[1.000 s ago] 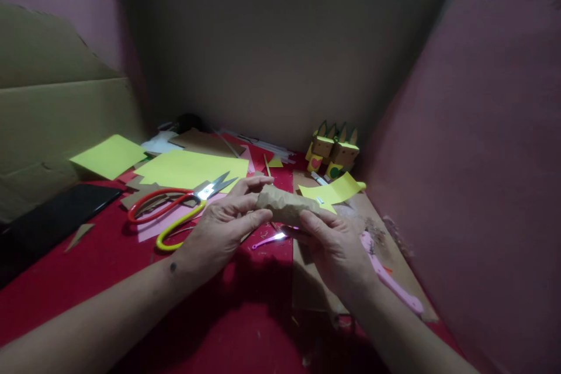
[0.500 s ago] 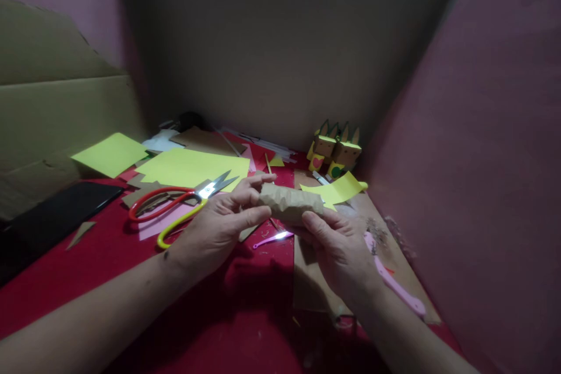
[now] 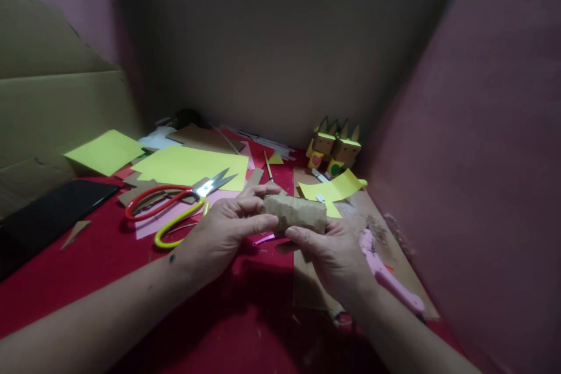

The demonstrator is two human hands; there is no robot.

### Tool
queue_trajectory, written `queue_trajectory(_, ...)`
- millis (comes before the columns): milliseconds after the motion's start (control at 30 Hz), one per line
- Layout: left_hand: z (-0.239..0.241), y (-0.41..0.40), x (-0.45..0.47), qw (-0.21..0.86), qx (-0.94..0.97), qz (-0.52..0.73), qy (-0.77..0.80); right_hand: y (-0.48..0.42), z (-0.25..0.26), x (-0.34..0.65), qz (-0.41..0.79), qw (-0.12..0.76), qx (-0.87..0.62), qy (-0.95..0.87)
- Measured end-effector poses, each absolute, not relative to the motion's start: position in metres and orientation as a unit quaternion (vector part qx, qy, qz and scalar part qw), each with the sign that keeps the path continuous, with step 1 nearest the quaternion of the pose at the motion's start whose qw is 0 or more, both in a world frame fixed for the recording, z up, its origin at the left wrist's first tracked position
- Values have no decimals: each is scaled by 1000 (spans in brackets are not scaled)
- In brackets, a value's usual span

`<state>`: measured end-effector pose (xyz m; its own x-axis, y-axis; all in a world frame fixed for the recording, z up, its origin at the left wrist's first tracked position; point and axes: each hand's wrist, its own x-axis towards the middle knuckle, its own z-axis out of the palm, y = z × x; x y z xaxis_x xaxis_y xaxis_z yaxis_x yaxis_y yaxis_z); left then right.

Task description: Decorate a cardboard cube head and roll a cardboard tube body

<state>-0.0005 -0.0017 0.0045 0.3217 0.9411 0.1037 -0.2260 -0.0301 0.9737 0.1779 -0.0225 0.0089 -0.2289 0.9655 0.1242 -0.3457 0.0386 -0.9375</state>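
Between my two hands is a rolled piece of brown cardboard [image 3: 298,213], creased along its length and lying roughly level above the table. My left hand [image 3: 232,223] grips its left end, thumb along the near side and fingers behind. At the right end, my right hand [image 3: 335,251] pinches it from below, with the thumb on the near face. Scissors [image 3: 204,190] with one red and one yellow handle lie just beyond my left hand. Part of a small pink tool [image 3: 263,239] shows beneath the roll; the rest is hidden.
Yellow paper sheets [image 3: 188,165] and cardboard scraps cover the back left of the red table [image 3: 210,315]. A black phone-like slab [image 3: 65,204] lies at left. Two cardboard figures [image 3: 335,146] stand at the back right. A pink-handled tool [image 3: 390,277] rests on a cardboard sheet [image 3: 423,280].
The cardboard roll has been lowered slightly and turned, showing a smoother, rounder face. My right thumb has shifted left along it. The view has moved a little.
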Motion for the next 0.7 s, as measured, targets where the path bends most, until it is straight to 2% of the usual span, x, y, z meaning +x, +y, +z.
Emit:
queue_trajectory(533,4,-3,4,661,528,443,296,-25,13,172,560,574,-311,-511)
queue_trajectory(700,3,-3,4,640,550,450,290,-26,15,172,549,573,-314,-521)
